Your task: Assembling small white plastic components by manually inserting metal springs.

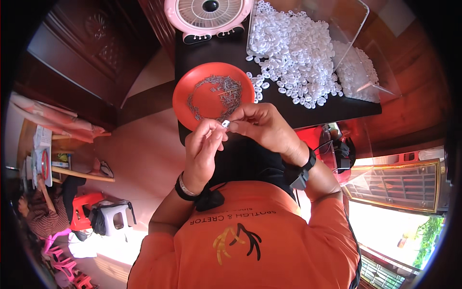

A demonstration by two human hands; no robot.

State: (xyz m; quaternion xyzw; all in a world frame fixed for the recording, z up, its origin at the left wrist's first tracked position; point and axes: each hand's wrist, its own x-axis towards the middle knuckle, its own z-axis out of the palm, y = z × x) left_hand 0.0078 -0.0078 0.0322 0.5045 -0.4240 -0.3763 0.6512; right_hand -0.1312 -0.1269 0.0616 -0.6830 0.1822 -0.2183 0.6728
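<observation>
A small white oval plastic piece with a dark opening [225, 124] is between my fingertips, over the near rim of an orange-red plate [182, 96]. My left hand [202, 151] pinches it from the left with thumb and forefinger. From the right, my right hand [267, 127] meets it with thumb and forefinger closed together; whatever may be between those two is hidden. On the plate lie many small grey metal pins [226, 91], scattered roughly in a ring. Beyond and to the right spreads a large heap of similar white plastic pieces [293, 48], some loose beside the plate.
A pink fan [209, 14] stands behind the plate on the black table [346, 108]. A clear plastic panel [353, 38] rises by the heap, with a bag of white pieces [356, 72] near it. Far left, another person [50, 214] sits near stools [115, 214].
</observation>
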